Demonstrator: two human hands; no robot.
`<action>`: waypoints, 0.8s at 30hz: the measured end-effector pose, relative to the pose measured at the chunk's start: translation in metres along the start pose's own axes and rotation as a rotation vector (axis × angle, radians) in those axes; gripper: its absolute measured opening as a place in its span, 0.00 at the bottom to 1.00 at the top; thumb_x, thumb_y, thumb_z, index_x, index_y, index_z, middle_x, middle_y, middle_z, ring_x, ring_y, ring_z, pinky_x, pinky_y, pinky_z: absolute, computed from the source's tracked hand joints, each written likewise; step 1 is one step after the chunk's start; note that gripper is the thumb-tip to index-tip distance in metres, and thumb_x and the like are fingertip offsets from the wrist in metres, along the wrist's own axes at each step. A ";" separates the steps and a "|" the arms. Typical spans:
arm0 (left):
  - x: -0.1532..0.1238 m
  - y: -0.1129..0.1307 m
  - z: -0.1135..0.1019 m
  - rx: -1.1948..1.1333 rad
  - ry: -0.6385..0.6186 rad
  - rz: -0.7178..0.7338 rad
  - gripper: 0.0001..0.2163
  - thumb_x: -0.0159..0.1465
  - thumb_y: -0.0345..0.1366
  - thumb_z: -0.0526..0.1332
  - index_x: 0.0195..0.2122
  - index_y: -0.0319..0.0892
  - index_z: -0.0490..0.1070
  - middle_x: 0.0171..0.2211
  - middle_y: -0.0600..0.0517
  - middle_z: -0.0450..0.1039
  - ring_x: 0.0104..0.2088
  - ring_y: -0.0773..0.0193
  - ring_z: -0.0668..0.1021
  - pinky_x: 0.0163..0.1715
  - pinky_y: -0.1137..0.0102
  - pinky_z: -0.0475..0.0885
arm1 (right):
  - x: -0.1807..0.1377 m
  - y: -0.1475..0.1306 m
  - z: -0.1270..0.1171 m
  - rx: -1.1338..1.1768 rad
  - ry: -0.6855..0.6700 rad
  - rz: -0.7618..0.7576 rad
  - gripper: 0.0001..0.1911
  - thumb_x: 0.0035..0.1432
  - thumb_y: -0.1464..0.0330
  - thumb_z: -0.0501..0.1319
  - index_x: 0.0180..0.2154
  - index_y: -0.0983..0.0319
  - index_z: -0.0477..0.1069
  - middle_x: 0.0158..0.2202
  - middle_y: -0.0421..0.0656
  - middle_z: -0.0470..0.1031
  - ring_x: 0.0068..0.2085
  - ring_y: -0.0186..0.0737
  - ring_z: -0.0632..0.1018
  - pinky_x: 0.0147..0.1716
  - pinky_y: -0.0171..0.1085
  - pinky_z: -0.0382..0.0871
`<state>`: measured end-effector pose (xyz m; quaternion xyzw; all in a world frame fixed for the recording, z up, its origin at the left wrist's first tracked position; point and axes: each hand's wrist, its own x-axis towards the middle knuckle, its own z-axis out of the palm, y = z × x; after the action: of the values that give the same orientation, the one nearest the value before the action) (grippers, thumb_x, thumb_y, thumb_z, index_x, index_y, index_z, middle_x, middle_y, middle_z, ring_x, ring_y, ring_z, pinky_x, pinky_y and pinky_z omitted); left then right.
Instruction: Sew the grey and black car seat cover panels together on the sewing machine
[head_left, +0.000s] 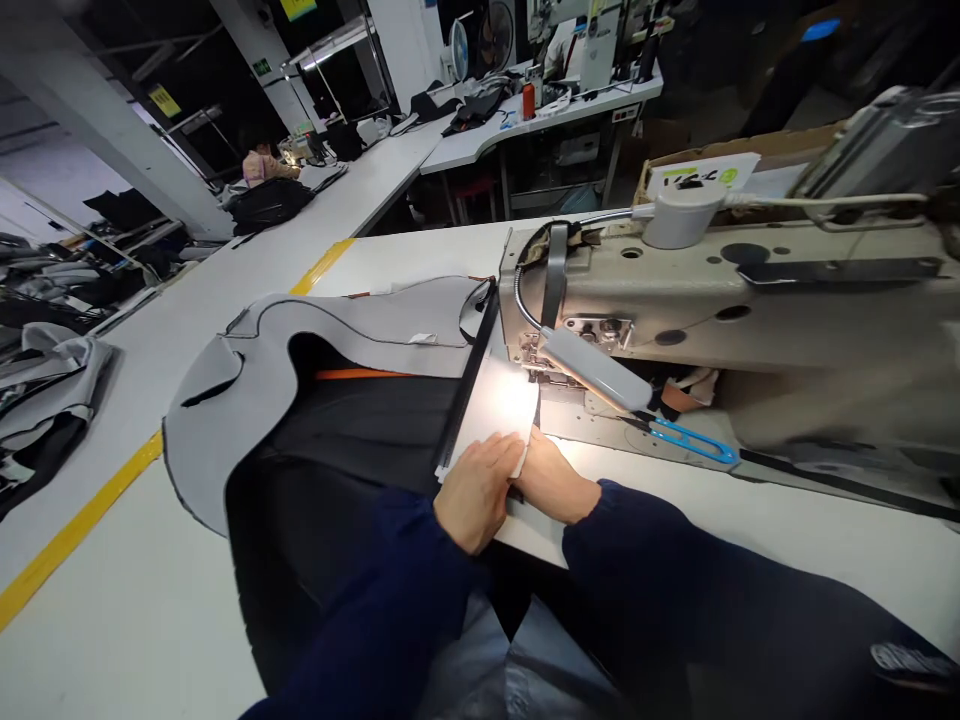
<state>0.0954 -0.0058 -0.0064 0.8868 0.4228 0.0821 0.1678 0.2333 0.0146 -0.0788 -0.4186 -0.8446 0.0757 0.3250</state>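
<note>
My left hand [480, 488] lies over the near end of a grey-white fabric panel [480, 405], fingers together and bent, gripping its edge. Right beside it, my right hand [555, 478] reaches under the panel's right edge; its fingers are hidden. A black strip [469, 385] runs along the panel's left side. The panel joins a large black and grey sewn piece [255, 400] spread to the left. The far part of the panel sits by the needle area of a sewing machine [660, 300], under a bright lamp [596, 368].
Blue thread snips [694, 440] lie on the machine bed, right of my hands. A small orange-brown container [679, 395] stands under the machine arm. Yellow tape [82, 530] crosses the white table. Farther off are another sewing station [592, 60] and a person [259, 165] at work.
</note>
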 end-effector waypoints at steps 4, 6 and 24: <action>-0.012 -0.001 0.014 0.030 0.029 0.082 0.20 0.64 0.24 0.46 0.55 0.41 0.65 0.58 0.47 0.66 0.63 0.55 0.63 0.61 0.51 0.59 | -0.043 -0.022 -0.012 -0.153 -0.026 -0.151 0.15 0.60 0.77 0.51 0.45 0.70 0.72 0.44 0.54 0.74 0.52 0.50 0.71 0.56 0.53 0.65; -0.013 -0.004 0.011 0.015 0.035 0.173 0.18 0.64 0.25 0.47 0.52 0.41 0.68 0.56 0.46 0.69 0.62 0.56 0.64 0.61 0.51 0.58 | -0.056 -0.030 -0.013 -0.231 -0.045 -0.208 0.14 0.58 0.77 0.53 0.43 0.74 0.73 0.43 0.57 0.74 0.53 0.53 0.70 0.58 0.54 0.62; 0.019 -0.036 0.026 0.075 0.285 0.443 0.14 0.62 0.27 0.49 0.44 0.39 0.71 0.44 0.48 0.78 0.48 0.60 0.78 0.45 0.66 0.75 | -0.041 -0.034 -0.018 -0.411 -0.207 -0.270 0.13 0.57 0.76 0.53 0.42 0.72 0.72 0.37 0.53 0.75 0.41 0.50 0.74 0.50 0.55 0.66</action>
<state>0.0886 0.0238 -0.0439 0.9427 0.2406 0.2252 0.0515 0.2397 -0.0406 -0.0713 -0.3494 -0.9192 -0.0989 0.1523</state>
